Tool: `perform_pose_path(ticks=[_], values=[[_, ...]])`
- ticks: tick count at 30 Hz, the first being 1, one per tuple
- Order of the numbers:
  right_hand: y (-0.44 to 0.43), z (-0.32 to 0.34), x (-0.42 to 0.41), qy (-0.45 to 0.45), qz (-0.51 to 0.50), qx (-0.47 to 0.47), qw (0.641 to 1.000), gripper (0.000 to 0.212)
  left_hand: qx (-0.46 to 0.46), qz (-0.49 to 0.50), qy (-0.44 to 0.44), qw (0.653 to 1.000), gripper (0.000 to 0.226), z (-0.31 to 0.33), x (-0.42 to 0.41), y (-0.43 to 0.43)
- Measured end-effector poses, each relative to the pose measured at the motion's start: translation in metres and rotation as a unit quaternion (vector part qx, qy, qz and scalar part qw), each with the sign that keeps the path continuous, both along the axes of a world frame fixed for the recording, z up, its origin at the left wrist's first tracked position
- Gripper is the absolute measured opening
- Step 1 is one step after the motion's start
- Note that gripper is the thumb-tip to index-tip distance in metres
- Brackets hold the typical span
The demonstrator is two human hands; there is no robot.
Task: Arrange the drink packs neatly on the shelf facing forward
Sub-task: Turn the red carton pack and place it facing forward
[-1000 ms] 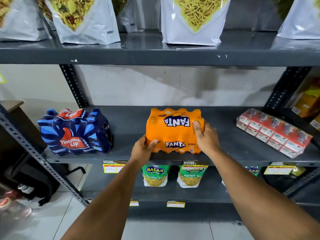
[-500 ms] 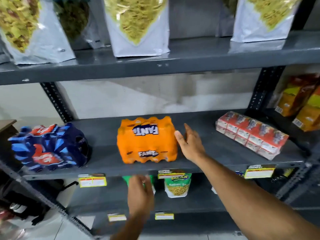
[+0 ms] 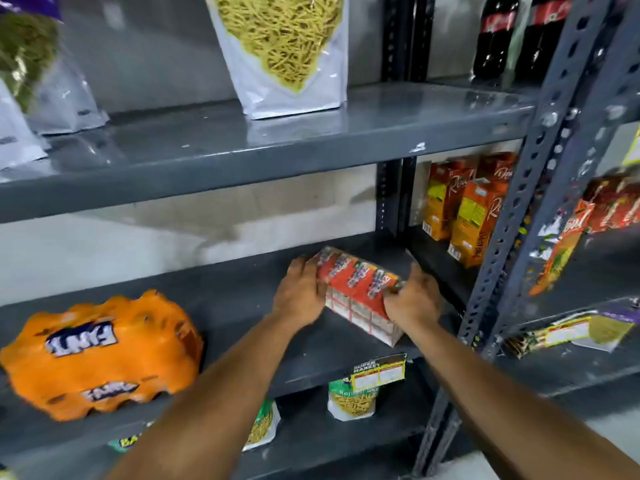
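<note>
A red and white pack of small juice cartons lies at an angle on the grey middle shelf, near its right end. My left hand grips the pack's left end. My right hand holds its right end, fingers curled over the top. An orange Fanta pack stands at the shelf's left, label facing forward, with no hand on it.
A grey slotted upright rises just right of the pack. Behind it stand orange juice cartons. Snack bags sit on the shelf above, dark cola bottles at top right. Small snack packets hang below.
Both hands left the Fanta pack and moved right to take hold of the red carton pack. The view swung right, so the blue Thums Up pack is out of frame.
</note>
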State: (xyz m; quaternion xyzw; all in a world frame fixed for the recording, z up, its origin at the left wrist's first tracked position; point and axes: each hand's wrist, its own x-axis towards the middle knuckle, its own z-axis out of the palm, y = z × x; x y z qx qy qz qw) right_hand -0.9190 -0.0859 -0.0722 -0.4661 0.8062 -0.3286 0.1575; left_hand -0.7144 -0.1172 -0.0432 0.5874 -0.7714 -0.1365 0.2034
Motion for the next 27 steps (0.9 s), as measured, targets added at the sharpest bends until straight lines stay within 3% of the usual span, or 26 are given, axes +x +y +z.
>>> perform_pose_path(ticks=[2,5,8,9,11,14,18,24,27], values=[[-0.001,-0.016,-0.004,-0.073,0.045,0.018,0.996,0.074,0.034,-0.015,-0.027,0.999,0.054,0.021,-0.006,-0.014],[0.001,-0.022,-0.003,-0.066,0.077,0.009,0.995,0.06,0.087,-0.028,-0.06,0.994,0.037,0.039,-0.024,-0.033],[0.007,-0.023,0.001,-0.056,0.065,-0.036,0.996,0.074,0.144,-0.03,-0.078,0.986,0.026,0.043,-0.033,-0.062],[0.007,-0.025,0.001,-0.048,0.062,-0.036,0.996,0.077,0.171,-0.024,-0.041,0.984,0.025,0.041,-0.035,-0.07],[0.008,-0.029,0.001,-0.052,0.045,-0.042,0.997,0.064,0.223,-0.006,0.052,0.974,0.03,0.037,-0.035,-0.08],[0.009,-0.029,0.001,-0.074,0.03,-0.066,0.995,0.048,0.24,0.013,0.126,0.962,0.03,0.029,-0.03,-0.084],[0.013,-0.026,0.005,-0.091,0.014,-0.087,0.992,0.053,0.246,0.082,0.187,0.948,0.029,0.026,-0.032,-0.084],[0.038,-0.01,0.023,-0.09,0.042,-0.141,0.985,0.065,0.199,0.146,0.297,0.922,0.036,0.019,-0.018,-0.071],[0.056,-0.008,0.034,-0.067,0.079,-0.186,0.977,0.055,0.148,0.161,0.361,0.907,0.046,0.009,-0.008,-0.06]])
